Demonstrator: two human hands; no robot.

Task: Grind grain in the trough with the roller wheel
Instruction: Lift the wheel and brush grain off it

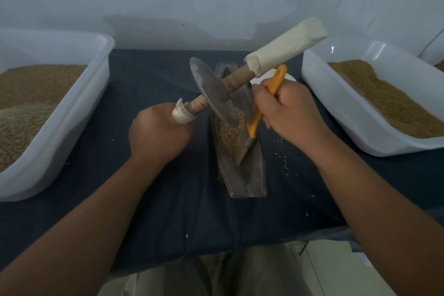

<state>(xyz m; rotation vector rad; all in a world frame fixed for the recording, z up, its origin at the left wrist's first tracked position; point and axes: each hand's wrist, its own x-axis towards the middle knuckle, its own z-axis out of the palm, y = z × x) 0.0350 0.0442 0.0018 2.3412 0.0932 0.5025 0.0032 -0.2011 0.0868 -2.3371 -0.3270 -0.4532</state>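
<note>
- The trough (249,175), a narrow boat-shaped metal channel, lies in the middle of a dark blue cloth (168,187), running away from the person.
- Grain (230,132) sits heaped in the middle stretch of the trough; the near end shows bare metal.
- The wheel (211,94), a flat metal disc, stands tilted in the trough with its lower edge down in the grain and its top leaning to the left.
- A wooden axle (236,80) passes through the disc, slanting from lower left to upper right.
- The far end of the axle carries a long pale wrap (286,48); it is raised in the air and no hand is on it.
- The left hand (158,134) grips the near end of the axle, fingers curled tight around a short white wrap (182,114) that sticks out of the fist.
- The right hand (288,113) is closed around the orange handle of a scraper (254,125), just right of the disc.
- The scraper's metal blade points down into the trough, at the near edge of the grain heap.
- A white round thing (290,77) shows partly behind the right hand; what it is cannot be told.
- A few loose grains (284,160) lie scattered on the cloth right of the trough.
- A white tub (72,108) on the left holds brown grain.
- A second tub (336,108) on the right also holds brown grain, banked toward its far side.
</note>
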